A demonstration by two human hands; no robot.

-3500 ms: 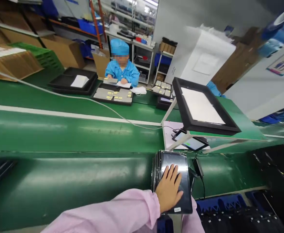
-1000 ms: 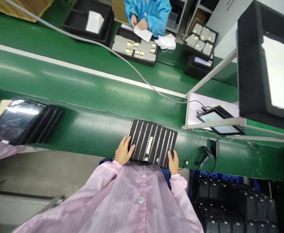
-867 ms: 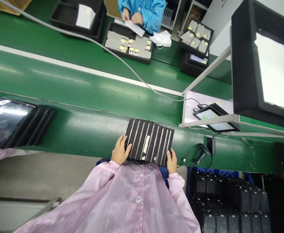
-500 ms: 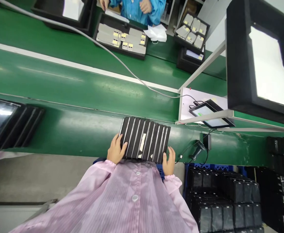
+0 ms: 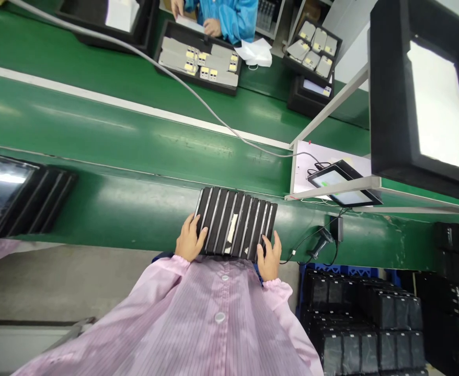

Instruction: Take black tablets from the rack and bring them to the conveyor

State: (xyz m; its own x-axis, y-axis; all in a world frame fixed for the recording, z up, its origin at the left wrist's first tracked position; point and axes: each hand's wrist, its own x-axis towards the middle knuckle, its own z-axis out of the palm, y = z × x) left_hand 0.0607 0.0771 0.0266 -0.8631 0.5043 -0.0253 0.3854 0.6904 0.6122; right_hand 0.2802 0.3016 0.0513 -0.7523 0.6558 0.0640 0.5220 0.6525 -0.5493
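Left hand: the left hand (image 5: pixel 189 243) curls its fingers round the left end of the row of black tablets (image 5: pixel 235 228), thumb under, gripping the outermost slab.
Right hand: the right hand (image 5: pixel 270 257) lies half open on the right end, fingers spread up over the last tablet's edge, pressing rather than clasping.
Tablets: they stand on edge, packed side by side, between the two hands and against the person's chest, on the near lip of the green conveyor (image 5: pixel 107 136).
Grip advice: in my judgement the row holds only by squeeze from both ends, so equal inward pressure matters; the right hand looks the looser one and would do better wrapped round its end.
Level: the row tilts slightly down to the right; keeping the bottom edges flat on the belt would stop the middle slabs slipping.
Right of the right hand: a barcode scanner (image 5: pixel 319 246) and its cable hang just beside, near enough to snag.
Beyond the hands: a lit tablet (image 5: pixel 343 183) lies under the shelf.
Far left of the left hand: another stack of tablets (image 5: pixel 21 196).
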